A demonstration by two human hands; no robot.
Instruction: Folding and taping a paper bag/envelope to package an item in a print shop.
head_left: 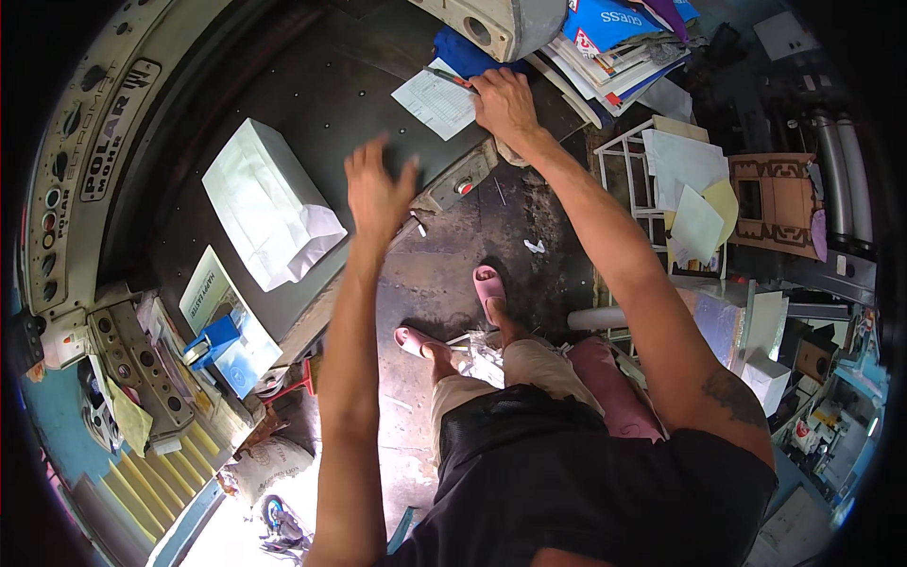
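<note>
On the dark metal machine bed (312,57) lies a white sheet with a printed grid (430,109) near the back. My right hand (503,104) is at its right edge, fingers closed round a slim dark pen-like tool (449,76) that lies across the sheet's top corner. My left hand (378,189) is over the bed, lower left of that sheet, fingers apart and slightly blurred, with nothing in them. Just left of it is a long white paper-wrapped block (265,198). A blue tool (213,340) rests on printed sheets (246,369) at the near left.
A control panel (71,161) runs along the left. A pale housing (501,24) and piles of paper (624,66) are at the back right. A white rack with sheets (694,189) stands right. A red button (465,186) is on the bed's front. The floor (444,246) holds scraps.
</note>
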